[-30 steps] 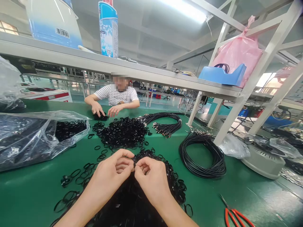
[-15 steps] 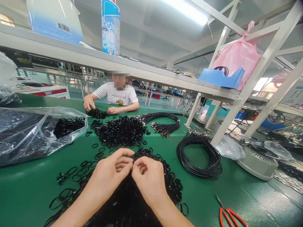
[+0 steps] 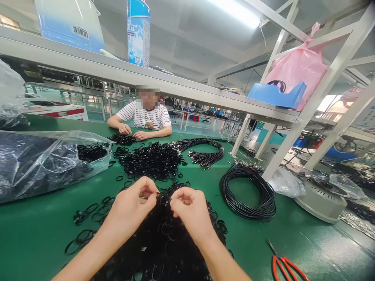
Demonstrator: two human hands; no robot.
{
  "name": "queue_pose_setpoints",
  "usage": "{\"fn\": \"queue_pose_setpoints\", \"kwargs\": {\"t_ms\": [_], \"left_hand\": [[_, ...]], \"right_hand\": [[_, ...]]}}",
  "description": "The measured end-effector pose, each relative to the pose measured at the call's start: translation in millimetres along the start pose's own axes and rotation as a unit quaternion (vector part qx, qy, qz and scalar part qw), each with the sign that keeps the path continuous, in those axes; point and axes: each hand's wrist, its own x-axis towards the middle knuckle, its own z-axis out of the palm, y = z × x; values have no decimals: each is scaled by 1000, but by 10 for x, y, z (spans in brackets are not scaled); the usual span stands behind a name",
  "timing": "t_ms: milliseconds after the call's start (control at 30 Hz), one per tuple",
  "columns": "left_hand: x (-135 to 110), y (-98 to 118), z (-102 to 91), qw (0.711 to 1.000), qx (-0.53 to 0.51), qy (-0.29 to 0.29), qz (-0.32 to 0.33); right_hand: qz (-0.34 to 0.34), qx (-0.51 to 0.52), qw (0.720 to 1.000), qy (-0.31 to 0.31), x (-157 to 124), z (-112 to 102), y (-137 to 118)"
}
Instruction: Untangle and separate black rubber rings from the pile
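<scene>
Over a large heap of thin black rings (image 3: 164, 242), my two hands work close together with a small gap between them. My left hand (image 3: 133, 203) is closed in a pinch, and a dark bit of a black ring shows at its fingertips. Thumb and fingers of my right hand (image 3: 190, 207) are pressed together as well; what they hold, if anything, is lost against the dark heap. Just beyond lies a second pile of black rings (image 3: 150, 160). Loose rings (image 3: 90, 208) are scattered left of my left forearm.
A clear plastic bag (image 3: 52, 168) of black rings lies left. Coiled black cables (image 3: 247, 191), red-handled pliers (image 3: 283, 261) and a grey round device (image 3: 320, 201) are on the right. Across the green table (image 3: 193, 173), a co-worker (image 3: 143, 117) handles rings. A shelf (image 3: 175, 88) spans overhead.
My hands, touching at the fingertips before, have drawn apart, the left up and leftward, the right to the right. The co-worker's hand on the left has moved toward their other hand.
</scene>
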Motion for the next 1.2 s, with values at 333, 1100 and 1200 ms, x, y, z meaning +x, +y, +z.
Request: {"fn": "queue_pose_setpoints", "kwargs": {"t_ms": [333, 1100, 1200], "left_hand": [[111, -129, -109, 997, 71, 25, -1], [512, -42, -118, 985, 90, -142, 46], [570, 43, -303, 977, 125, -155, 71]], "right_hand": [[-45, -69, 996, 45, 40, -240, -109], [-147, -285, 947, 35, -84, -352, -105], [-154, -266, 951, 36, -133, -352, -167]]}}
